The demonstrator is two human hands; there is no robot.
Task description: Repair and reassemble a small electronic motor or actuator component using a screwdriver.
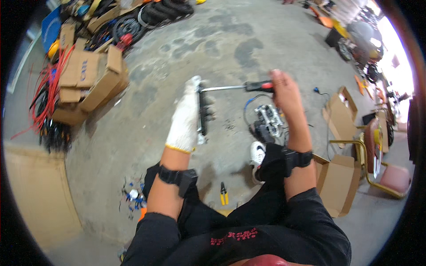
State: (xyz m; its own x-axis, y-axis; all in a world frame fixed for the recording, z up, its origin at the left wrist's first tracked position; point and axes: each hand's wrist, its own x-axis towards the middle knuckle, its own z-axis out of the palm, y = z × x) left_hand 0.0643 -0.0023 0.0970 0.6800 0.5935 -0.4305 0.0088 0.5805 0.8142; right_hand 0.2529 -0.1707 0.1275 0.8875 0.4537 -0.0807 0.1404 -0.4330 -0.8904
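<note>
My left hand (185, 113), in a white knitted glove with a yellow cuff, is closed around a long dark part (203, 116) with small lumps along its right side. What this part is I cannot make out. A screwdriver (256, 86) with a black and red handle is gripped in my bare right hand (285, 91). Its steel shaft points left, and the tip meets the upper end of the dark part. Below and right of the screwdriver, a silver metal assembly (269, 119) with dark openings lies on the floor beside a black piece and a blue cable (248, 105).
Yellow-handled pliers (224, 196) lie on the floor between my legs. Small scraps (134, 195) are scattered by my left leg. Cardboard boxes (91, 80) and red wires (51, 88) stand at left. Opened boxes (339, 184) and a chair (392, 178) are at right.
</note>
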